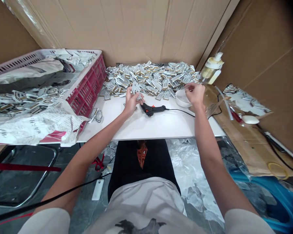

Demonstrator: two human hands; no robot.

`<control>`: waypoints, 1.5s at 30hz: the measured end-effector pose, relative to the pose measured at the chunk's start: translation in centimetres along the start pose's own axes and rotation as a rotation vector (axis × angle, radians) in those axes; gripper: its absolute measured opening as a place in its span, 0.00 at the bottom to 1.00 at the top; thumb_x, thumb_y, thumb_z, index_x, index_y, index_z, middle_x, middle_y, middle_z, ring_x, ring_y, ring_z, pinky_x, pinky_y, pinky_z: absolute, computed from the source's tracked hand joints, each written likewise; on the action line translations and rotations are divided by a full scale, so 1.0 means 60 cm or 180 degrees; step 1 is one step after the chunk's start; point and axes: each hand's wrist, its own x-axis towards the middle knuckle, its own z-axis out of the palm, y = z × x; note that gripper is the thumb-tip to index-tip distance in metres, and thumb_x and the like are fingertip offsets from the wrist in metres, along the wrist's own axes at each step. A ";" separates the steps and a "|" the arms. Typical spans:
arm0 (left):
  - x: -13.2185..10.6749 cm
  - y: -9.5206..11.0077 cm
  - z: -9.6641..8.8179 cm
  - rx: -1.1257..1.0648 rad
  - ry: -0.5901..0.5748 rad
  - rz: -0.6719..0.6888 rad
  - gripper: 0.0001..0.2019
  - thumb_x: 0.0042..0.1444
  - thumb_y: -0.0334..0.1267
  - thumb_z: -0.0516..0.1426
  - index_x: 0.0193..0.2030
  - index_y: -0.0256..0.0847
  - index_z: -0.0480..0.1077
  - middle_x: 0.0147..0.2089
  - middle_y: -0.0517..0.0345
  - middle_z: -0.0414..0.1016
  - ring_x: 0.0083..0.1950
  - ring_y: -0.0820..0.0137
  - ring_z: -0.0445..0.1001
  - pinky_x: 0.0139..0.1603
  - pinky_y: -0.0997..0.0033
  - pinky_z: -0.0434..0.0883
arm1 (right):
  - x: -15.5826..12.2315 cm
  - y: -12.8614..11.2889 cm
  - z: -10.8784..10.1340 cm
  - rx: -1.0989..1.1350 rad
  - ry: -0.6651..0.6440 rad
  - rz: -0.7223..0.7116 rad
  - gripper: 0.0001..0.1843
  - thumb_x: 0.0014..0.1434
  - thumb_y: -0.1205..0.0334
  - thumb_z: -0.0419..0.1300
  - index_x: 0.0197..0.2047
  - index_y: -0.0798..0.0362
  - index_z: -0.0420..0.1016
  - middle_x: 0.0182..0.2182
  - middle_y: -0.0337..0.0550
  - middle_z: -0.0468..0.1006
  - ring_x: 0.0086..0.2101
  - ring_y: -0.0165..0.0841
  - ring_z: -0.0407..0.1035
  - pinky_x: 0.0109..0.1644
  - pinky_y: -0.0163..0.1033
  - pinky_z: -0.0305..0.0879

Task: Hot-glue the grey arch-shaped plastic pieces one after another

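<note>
My left hand (131, 103) holds up a grey, arch-shaped metal piece (136, 89) between thumb and fingers. Just right of that hand, a black hot glue gun (152, 109) with an orange-red trigger lies on the white table (158, 128); its cord runs off to the right. My right hand (196, 93) is pinched closed above the rim of a small white bowl (182, 99). Something thin shows at its fingertips, too small to name. A large heap of similar metal pieces (151, 78) lies behind both hands.
On the left stands a pink and white crate (88, 84) with more metal pieces and paper. A few loose pieces (96, 115) lie beside it. At right are a yellowish bottle (212, 68), a cord and a cardboard-covered surface (246, 146). Cardboard walls (136, 29) enclose the back.
</note>
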 end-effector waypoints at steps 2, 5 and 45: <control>0.000 0.000 0.000 0.0003 -0.0024 -0.0009 0.15 0.51 0.37 0.55 0.43 0.46 0.54 0.28 0.64 0.70 0.27 0.72 0.73 0.24 0.75 0.64 | 0.000 0.001 -0.001 -0.0058 -0.0021 -0.0017 0.13 0.52 0.65 0.53 0.38 0.56 0.76 0.31 0.47 0.77 0.30 0.34 0.70 0.40 0.40 0.66; 0.002 -0.001 0.001 0.0038 -0.0019 -0.0069 0.15 0.51 0.37 0.55 0.44 0.46 0.54 0.28 0.64 0.70 0.26 0.73 0.72 0.24 0.75 0.65 | 0.001 0.002 0.000 -0.0152 -0.0113 -0.0015 0.14 0.55 0.60 0.52 0.40 0.56 0.75 0.32 0.48 0.77 0.31 0.36 0.70 0.41 0.42 0.66; -0.009 0.046 0.011 -0.0686 -0.0099 -0.0510 0.15 0.52 0.43 0.55 0.42 0.43 0.56 0.36 0.55 0.76 0.34 0.65 0.77 0.39 0.64 0.71 | -0.115 -0.254 -0.079 0.5418 -0.1504 0.0857 0.42 0.51 0.30 0.34 0.64 0.41 0.48 0.65 0.36 0.47 0.63 0.40 0.44 0.63 0.56 0.44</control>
